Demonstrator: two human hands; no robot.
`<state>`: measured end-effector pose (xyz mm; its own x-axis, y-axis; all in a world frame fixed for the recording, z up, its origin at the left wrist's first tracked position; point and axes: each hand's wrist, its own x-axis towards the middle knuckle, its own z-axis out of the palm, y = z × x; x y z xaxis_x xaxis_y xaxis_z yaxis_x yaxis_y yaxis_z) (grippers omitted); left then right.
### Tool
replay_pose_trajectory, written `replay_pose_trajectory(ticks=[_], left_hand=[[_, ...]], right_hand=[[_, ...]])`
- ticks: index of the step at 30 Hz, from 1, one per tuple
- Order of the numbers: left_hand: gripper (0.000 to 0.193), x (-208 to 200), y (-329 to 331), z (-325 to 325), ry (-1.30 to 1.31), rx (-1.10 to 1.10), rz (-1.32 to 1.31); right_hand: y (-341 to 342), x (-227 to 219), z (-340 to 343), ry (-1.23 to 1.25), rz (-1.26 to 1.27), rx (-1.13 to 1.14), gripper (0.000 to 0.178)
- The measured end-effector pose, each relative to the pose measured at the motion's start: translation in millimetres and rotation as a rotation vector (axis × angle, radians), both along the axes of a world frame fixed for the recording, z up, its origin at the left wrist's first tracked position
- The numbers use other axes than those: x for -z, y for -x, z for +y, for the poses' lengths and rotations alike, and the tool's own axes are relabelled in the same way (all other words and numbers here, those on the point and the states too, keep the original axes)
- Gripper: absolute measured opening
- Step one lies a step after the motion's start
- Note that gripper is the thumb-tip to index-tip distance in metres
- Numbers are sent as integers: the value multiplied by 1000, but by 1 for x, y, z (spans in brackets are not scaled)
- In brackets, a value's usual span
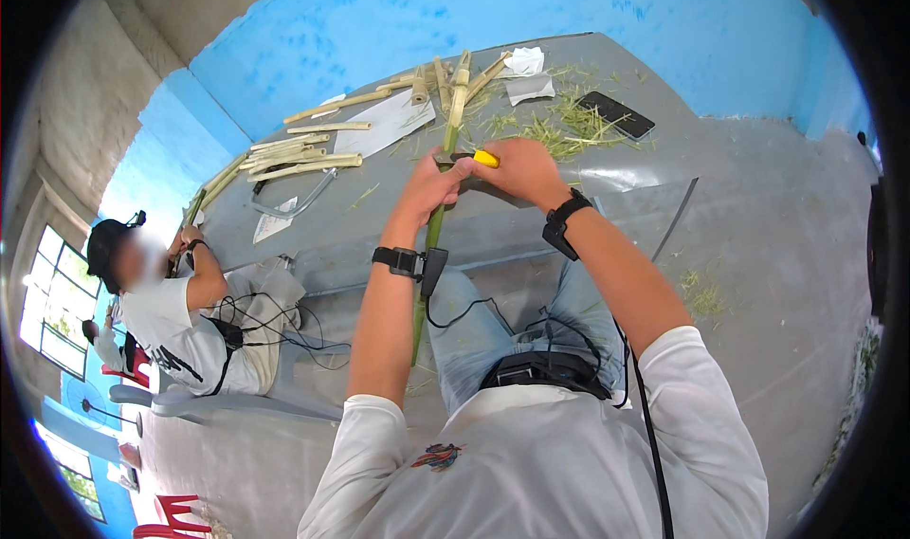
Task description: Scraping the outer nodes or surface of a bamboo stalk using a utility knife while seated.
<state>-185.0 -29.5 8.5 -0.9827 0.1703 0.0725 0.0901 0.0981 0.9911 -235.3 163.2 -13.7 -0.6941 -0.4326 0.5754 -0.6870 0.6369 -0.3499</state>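
Both forearms reach forward, bent at the elbows, the hands meeting over the counter's near side. A green stalk runs from beside the person's legs up between the hands; the black wrist device hides part of its lower length. The left hand has its fingers closed around the stalk, the palm side out of sight. The right hand has its fingers clamped on a knife's yellow handle; the blade's contact is hard to make out. Beyond, the stalk's pale upper end lies near green shavings.
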Motion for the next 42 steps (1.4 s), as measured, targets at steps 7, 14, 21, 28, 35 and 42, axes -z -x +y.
replay_pose_trajectory(ticks=[7,14,21,28,35,42], left_hand=[[41,0,1,-3,95,-18,-63],[45,0,1,-4,133,-28,-60],[50,-3,2,2,173,-113,-52],[49,-4,0,21,129,-287,-90],[48,-2,-1,9,107,-202,-110],[46,1,6,-1,14,-82,-98]], right_hand=[[1,1,-1,4,-5,-4,69],[-3,1,-1,-15,13,25,69],[0,6,-4,34,70,69,65],[16,-1,-12,426,35,455,51],[-1,5,-10,305,202,230,42],[-7,-2,-5,85,35,99,54]])
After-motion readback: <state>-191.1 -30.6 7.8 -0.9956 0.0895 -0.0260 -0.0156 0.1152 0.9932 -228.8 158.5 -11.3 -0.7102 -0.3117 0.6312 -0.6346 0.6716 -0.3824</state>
